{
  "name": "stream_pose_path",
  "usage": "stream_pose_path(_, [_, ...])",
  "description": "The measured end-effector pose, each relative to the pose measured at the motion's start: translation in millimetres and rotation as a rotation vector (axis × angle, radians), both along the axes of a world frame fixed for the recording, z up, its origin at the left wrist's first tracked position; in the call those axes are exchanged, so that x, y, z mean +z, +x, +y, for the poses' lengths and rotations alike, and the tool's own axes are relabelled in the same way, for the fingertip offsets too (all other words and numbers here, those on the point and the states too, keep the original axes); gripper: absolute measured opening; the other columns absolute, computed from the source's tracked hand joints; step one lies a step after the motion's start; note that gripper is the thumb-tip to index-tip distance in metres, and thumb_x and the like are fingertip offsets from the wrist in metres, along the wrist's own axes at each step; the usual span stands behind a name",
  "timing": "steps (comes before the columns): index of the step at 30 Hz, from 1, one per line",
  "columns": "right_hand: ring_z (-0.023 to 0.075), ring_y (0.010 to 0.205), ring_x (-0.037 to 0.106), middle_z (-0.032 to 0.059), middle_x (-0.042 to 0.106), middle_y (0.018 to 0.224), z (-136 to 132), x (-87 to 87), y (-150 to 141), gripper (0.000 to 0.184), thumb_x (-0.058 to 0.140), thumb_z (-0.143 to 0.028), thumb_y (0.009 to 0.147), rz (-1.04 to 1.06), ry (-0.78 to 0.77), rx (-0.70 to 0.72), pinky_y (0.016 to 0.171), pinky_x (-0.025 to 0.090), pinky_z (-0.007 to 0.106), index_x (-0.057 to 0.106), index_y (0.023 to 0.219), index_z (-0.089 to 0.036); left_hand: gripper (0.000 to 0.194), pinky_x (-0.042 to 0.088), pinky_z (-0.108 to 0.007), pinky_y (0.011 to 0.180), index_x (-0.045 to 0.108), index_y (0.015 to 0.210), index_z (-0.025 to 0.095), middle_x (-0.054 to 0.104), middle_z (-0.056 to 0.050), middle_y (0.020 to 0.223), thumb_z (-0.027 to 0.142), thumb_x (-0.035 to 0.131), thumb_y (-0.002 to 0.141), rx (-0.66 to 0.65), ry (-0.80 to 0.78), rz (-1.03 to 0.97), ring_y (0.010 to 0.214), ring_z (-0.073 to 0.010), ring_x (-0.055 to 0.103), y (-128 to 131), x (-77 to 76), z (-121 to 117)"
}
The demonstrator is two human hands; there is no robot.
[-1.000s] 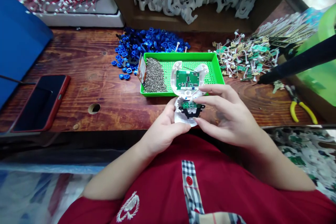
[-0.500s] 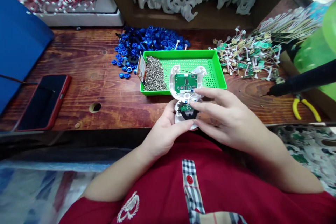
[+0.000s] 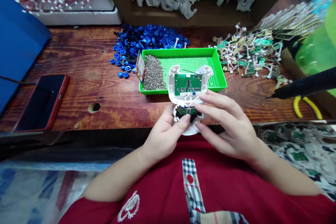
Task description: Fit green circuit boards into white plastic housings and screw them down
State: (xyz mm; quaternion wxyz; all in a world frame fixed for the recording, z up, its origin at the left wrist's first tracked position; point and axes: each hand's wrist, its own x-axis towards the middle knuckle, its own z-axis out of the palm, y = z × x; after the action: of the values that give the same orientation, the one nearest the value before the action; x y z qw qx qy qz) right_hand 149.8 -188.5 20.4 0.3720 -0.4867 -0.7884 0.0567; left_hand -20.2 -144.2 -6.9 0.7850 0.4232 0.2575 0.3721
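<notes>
A white plastic housing (image 3: 172, 89), spread into two joined parts, is held over the front edge of the bench. Its upper part carries a green circuit board (image 3: 187, 83). In the lower part, a smaller board (image 3: 183, 111) sits against a black piece, with thin wires between the parts. My left hand (image 3: 164, 133) is closed around the lower part from the left, thumb pressed on the small board. From the right, my right hand (image 3: 231, 122) holds the housing with its fingertips at the joint and lower part. The fingers beneath are hidden.
Behind the housing stands a green tray (image 3: 220, 73) with many screws (image 3: 154, 73). Blue plastic parts (image 3: 152, 38) and wired small boards (image 3: 249, 52) lie in piles behind it. A black screwdriver-like tool (image 3: 301, 85) hangs over yellow-handled pliers (image 3: 307, 106). A phone (image 3: 42, 101) lies left.
The housing has turned slightly, and its upper part now faces me more squarely. My left thumb has shifted up onto the small board. My right fingers have moved slightly right along with the housing.
</notes>
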Motion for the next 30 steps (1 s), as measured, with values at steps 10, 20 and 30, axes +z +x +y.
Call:
stream_pose_path(10, [0.0123, 0.092, 0.061, 0.0051, 0.060, 0.109, -4, -10.9, -15, 0.024, 0.056, -0.029, 0.086, 0.834, -0.729, -0.033, 0.086, 0.052, 0.025, 0.053, 0.109, -0.021, 0.034, 0.044, -0.025, 0.100, 0.051, 0.123, 0.025, 0.061, -0.002, 0.124, 0.017, 0.050, 0.090, 0.092, 0.246, 0.163, 0.114, -0.0140, 0.057, 2, -1.3, -3])
stream_pose_path(20, [0.0099, 0.088, 0.061, 0.0028, 0.062, 0.102, -4, -8.0, -14, 0.020, 0.056, -0.026, 0.085, 0.897, -0.696, -0.031, 0.082, 0.052, 0.019, 0.058, 0.104, -0.020, 0.041, 0.039, -0.028, 0.104, 0.045, 0.130, 0.022, 0.057, -0.007, 0.129, 0.015, 0.047, 0.090, 0.073, 0.561, 0.315, 0.119, -0.0158, 0.053, -3, -2.6, -5])
stream_pose_path(30, [0.0111, 0.092, 0.063, 0.0030, 0.063, 0.104, -6, -4.6, -15, 0.025, 0.055, -0.017, 0.084, 0.914, -0.641, -0.006, 0.084, 0.053, 0.020, 0.059, 0.108, -0.020, 0.039, 0.035, -0.032, 0.107, 0.046, 0.129, 0.021, 0.055, -0.008, 0.130, 0.019, 0.046, 0.090, 0.030, 0.523, 0.350, 0.120, -0.0190, 0.051, -5, 3.5, -7])
